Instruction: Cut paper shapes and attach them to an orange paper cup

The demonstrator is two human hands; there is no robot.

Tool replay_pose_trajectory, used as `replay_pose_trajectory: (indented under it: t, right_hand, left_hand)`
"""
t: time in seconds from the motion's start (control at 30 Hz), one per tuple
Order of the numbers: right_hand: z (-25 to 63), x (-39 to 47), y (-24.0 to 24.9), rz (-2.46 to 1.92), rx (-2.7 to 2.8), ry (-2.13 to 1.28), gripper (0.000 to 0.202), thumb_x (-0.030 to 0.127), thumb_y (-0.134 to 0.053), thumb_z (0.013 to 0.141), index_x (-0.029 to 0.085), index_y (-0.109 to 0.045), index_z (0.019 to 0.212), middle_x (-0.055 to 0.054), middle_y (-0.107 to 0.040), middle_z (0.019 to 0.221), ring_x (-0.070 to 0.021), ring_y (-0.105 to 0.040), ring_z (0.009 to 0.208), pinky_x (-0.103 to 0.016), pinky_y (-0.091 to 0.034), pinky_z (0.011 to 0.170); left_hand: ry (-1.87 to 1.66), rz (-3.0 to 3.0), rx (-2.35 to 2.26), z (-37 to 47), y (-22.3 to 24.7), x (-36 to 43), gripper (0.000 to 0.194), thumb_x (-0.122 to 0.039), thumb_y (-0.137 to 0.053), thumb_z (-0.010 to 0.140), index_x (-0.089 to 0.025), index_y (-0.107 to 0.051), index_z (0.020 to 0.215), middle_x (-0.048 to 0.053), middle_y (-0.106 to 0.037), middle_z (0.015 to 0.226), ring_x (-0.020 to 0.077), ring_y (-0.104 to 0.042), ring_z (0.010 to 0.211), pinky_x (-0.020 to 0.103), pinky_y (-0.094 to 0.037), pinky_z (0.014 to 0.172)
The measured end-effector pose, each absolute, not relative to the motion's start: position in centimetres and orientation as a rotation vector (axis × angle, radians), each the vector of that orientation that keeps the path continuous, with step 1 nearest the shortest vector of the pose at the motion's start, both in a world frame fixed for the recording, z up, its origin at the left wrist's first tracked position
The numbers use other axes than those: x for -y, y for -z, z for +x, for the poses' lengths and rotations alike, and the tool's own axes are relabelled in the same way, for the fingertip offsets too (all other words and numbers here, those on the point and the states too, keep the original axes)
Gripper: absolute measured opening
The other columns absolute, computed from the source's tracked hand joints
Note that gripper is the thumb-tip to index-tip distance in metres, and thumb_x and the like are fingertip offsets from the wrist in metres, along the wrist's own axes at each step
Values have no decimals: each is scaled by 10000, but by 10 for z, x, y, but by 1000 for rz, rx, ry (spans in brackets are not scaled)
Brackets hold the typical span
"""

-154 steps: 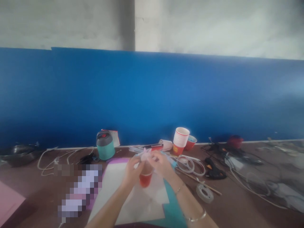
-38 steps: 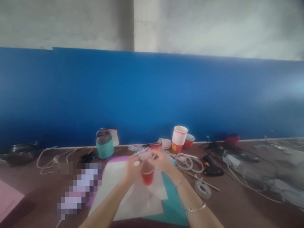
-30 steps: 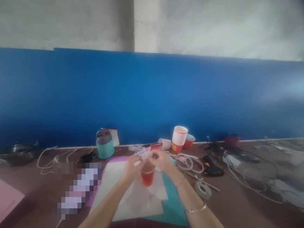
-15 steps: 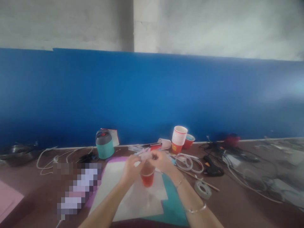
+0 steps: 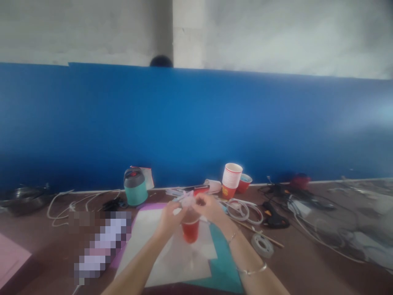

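Just above a red cup (image 5: 190,232), my left hand (image 5: 172,217) and my right hand (image 5: 211,208) come together with bent fingers. Between their fingertips is a small pale translucent piece (image 5: 188,200); blur hides its exact kind. The cup stands upright on white paper sheets (image 5: 147,239), its upper part partly covered by my hands. Teal paper (image 5: 225,258) sticks out from under the white sheets on the right, and purple paper (image 5: 150,206) at the back left.
Behind my hands stand stacked paper cups (image 5: 231,180) and a teal-and-grey container (image 5: 135,188). On the right lie a tape roll (image 5: 262,246), a thin stick (image 5: 273,239), a black glue gun (image 5: 276,217) and tangled cables. A blue partition (image 5: 196,127) closes off the back.
The pale piece between my fingertips has turned slightly and shows a broader side. My hands have hardly moved. A dark rounded shape, perhaps a person's head, now shows above the partition.
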State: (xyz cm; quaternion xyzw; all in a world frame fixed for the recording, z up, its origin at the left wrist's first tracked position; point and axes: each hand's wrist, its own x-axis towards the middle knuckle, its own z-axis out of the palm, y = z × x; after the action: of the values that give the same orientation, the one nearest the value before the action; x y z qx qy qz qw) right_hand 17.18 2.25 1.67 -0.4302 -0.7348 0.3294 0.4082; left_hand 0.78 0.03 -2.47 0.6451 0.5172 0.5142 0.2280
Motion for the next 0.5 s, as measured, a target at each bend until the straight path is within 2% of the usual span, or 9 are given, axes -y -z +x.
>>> replay_pose_trajectory:
  t: [0.27, 0.37, 0.5]
  right_hand:
    - [173, -23, -16, -1078, 1853, -867, 85, 211, -585, 676, 175, -543, 611, 37, -557, 583, -105, -484, 557, -213, -395, 545]
    - [175, -26, -15, -1056, 1847, -863, 44, 215, -606, 685, 172, -610, 693, 11, -633, 674, -121, -542, 606, -226, -428, 587]
    - [177, -28, -13, -1046, 1818, -865, 160, 275, -608, 727, 179, -661, 843, -35, -681, 842, -159, -601, 740, -262, -461, 668]
  left_hand:
    - [-1419, 1767, -1427, 8, 21, 2, 202, -343, -583, 731, -197, -718, 767, 48, -694, 802, 225, -612, 786, 337, -456, 756]
    - [-1447, 1742, -1461, 5, 17, 1, 199, -343, -587, 719, -187, -709, 740, 53, -682, 799, 223, -607, 798, 328, -452, 752]
    - [-1472, 1647, -1541, -6, 11, -2, 252, -374, -567, 734, -171, -705, 787, 64, -678, 862, 231, -607, 828, 314, -453, 721]
